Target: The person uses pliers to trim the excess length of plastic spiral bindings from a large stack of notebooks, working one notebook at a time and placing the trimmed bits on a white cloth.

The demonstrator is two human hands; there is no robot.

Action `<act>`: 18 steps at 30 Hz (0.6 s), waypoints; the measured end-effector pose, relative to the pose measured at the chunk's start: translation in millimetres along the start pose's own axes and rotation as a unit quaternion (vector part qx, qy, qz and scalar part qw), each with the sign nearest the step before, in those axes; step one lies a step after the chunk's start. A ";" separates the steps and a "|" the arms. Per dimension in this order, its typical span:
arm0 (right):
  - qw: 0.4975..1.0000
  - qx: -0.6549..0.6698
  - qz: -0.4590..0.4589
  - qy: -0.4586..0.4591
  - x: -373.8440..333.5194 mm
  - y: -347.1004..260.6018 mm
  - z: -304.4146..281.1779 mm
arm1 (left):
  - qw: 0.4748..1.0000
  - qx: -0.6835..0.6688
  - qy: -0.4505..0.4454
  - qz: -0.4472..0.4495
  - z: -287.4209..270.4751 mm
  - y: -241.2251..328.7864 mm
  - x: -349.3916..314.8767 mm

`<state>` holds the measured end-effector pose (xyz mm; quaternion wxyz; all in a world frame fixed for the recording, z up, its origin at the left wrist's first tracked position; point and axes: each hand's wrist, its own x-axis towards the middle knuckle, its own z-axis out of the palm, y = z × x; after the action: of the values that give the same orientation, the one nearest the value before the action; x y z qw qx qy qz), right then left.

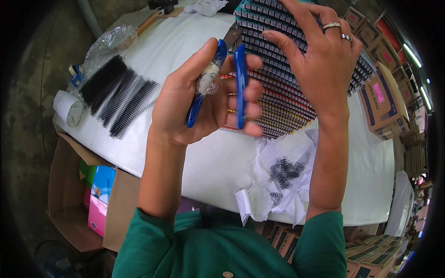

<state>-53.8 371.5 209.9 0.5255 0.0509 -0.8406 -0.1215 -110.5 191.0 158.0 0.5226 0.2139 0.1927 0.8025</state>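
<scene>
white table (pixel 208 173): black coils (pixel 117 95), crumpled paper (pixel 260 178); left hand (pixel 178 104) holds pliers (pixel 240 88)

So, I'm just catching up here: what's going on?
A person's left grip holds a blue-handled hand tool, its handles spread apart. The right grip is open over a stack of what look like spiral-bound books; whether it touches them is hard to tell. Longer black coils lie on the white table at left. Nearer the person, short dark coil pieces sit on crumpled white paper.
</scene>
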 end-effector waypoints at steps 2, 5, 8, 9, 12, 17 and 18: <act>0.999 -0.032 0.002 -0.005 2.1 -1.5 -0.8 | 0.977 0.204 0.026 0.061 -5.4 0.4 0.6; 1.000 -0.001 0.001 0.004 4.7 -3.9 0.4 | 0.632 0.663 0.314 0.249 2.4 -26.4 5.8; 1.000 0.022 0.003 0.019 6.6 3.2 -2.8 | 0.890 0.409 0.177 0.098 7.2 -12.7 0.7; 0.999 0.027 0.002 0.021 7.3 2.0 -3.2 | 0.956 0.280 0.078 0.047 5.5 -6.4 -4.1; 1.000 0.001 0.022 -0.003 8.3 -1.7 -4.9 | 0.991 0.102 -0.079 0.046 -0.8 -3.2 -0.2; 0.999 0.031 0.015 0.028 12.1 -1.6 -1.4 | 0.988 -0.026 -0.139 0.058 -10.0 0.5 5.2; 0.999 0.036 0.021 0.026 10.9 -1.0 -0.7 | 0.990 -0.005 -0.124 0.068 -10.0 1.4 4.4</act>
<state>-58.1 368.1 219.4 0.5471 0.0556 -0.8315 -0.0789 -118.6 193.7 151.1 0.4879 0.3218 0.1070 0.8044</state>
